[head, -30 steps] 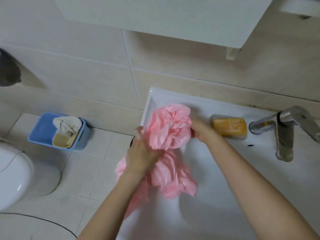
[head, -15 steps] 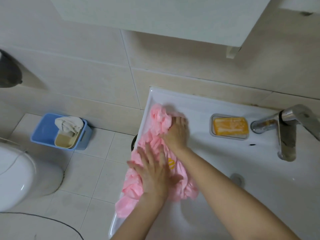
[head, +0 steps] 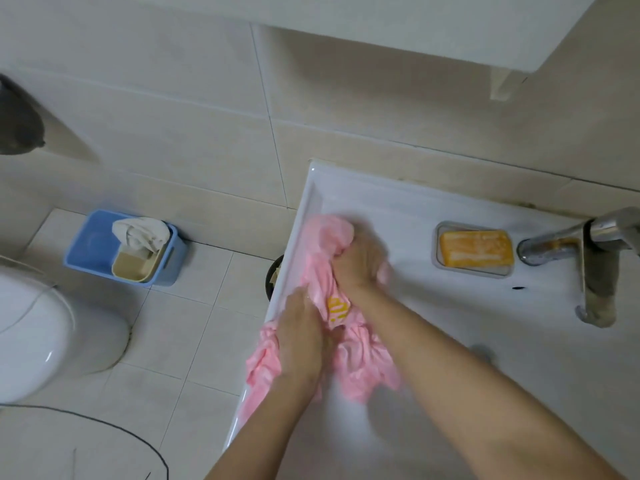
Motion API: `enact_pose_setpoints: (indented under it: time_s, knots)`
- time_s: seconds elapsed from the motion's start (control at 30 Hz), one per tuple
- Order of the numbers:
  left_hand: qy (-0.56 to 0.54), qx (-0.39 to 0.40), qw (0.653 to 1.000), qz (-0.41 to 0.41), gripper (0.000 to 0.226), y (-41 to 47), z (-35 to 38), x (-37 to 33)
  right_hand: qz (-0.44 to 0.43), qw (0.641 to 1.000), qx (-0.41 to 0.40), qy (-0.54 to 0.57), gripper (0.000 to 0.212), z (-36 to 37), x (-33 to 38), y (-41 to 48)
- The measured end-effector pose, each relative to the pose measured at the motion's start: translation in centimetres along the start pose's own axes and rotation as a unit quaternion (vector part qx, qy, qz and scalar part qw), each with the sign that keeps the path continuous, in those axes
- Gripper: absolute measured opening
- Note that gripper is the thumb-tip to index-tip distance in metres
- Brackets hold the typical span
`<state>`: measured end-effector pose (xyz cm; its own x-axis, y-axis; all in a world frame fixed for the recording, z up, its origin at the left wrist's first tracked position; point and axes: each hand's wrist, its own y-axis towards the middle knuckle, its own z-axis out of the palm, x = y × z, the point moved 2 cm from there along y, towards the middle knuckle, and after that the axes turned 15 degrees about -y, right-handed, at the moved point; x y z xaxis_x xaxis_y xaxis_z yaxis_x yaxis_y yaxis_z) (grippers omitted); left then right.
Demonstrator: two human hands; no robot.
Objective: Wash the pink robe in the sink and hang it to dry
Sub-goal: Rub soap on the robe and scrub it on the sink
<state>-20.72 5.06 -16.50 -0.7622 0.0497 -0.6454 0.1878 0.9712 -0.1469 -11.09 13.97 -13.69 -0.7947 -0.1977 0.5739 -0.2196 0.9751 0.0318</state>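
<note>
The pink robe lies bunched along the left rim of the white sink, with a yellow print showing between my hands. My right hand grips a wad of the robe at its far end, fingers curled into the cloth. Nearer to me, my left hand presses down on the robe's middle, and its fingers curl into the fabric. Part of the robe hangs over the sink's left edge.
An orange soap bar sits in a clear dish at the back of the sink. The chrome tap stands at the right. On the floor to the left are a blue bin and a white toilet.
The robe went from being lifted in both hands to lying on the sink's left rim. My hands have come closer together, and both now clutch the cloth instead of lying flat on it.
</note>
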Motion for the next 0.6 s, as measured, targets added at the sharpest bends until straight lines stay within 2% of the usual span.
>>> enact_pose_setpoints:
  time_s: [0.03,0.1,0.13,0.2,0.23,0.27,0.33,0.37,0.4,0.47,0.5,0.53,0.57,0.6]
  knots:
    - [-0.002,-0.022,1.000,-0.018,0.079,0.3,-0.8,-0.7,0.156,0.986,-0.038,-0.045,0.048,-1.1,-1.1,1.5]
    - [0.047,-0.044,0.998,0.006,0.084,0.5,-0.5,0.5,0.312,0.938,-0.132,-0.070,0.037,-2.3,-2.8,0.7]
    - [0.045,-0.026,0.999,-0.011,0.076,0.3,-0.1,1.1,0.296,0.942,-0.147,-0.065,0.034,-2.3,-1.4,-1.4]
    - [0.011,0.035,0.995,-0.090,0.056,-0.5,0.8,3.3,0.193,0.965,-0.150,-0.094,0.042,-0.1,2.3,-7.2]
    - [-0.010,0.056,0.990,-0.130,0.053,-0.8,1.4,4.3,0.136,0.976,-0.140,-0.098,0.043,1.1,3.4,-9.4]
    - [-0.041,0.055,0.988,-0.142,0.048,-0.8,1.7,4.5,0.116,0.969,-0.173,-0.135,0.040,1.9,3.5,-9.7]
    - [-0.030,0.022,0.996,-0.080,0.035,-0.7,1.3,3.5,0.098,0.954,-0.266,-0.101,0.028,1.8,2.0,-6.9]
    - [-0.007,0.003,1.000,-0.014,0.043,-0.5,1.1,2.7,0.088,0.961,-0.226,-0.132,0.023,1.3,0.7,-4.0]
    - [0.007,-0.030,0.999,0.040,0.057,-0.4,0.6,1.5,0.138,0.967,-0.145,-0.157,0.023,0.5,-0.9,-0.9]
    - [0.014,-0.070,0.997,0.039,0.075,-0.4,0.1,1.5,0.311,0.933,-0.150,-0.101,0.028,-0.8,-3.8,2.2]
    - [0.002,-0.044,0.999,-0.007,0.078,-0.8,-0.1,1.7,0.332,0.923,-0.147,-0.125,0.028,-1.0,-3.5,1.4]
    - [-0.004,-0.024,0.999,-0.035,0.076,-0.8,0.2,1.1,0.341,0.922,-0.152,-0.101,0.025,-1.1,-1.5,-0.4]
    - [-0.031,0.040,0.995,-0.090,0.067,-0.9,-0.1,0.0,0.319,0.926,-0.180,-0.092,0.023,-0.7,0.1,-3.3]
    - [0.011,0.058,0.993,-0.106,0.051,-0.4,-0.2,-1.9,0.298,0.933,-0.194,-0.047,0.021,0.0,1.7,-7.0]
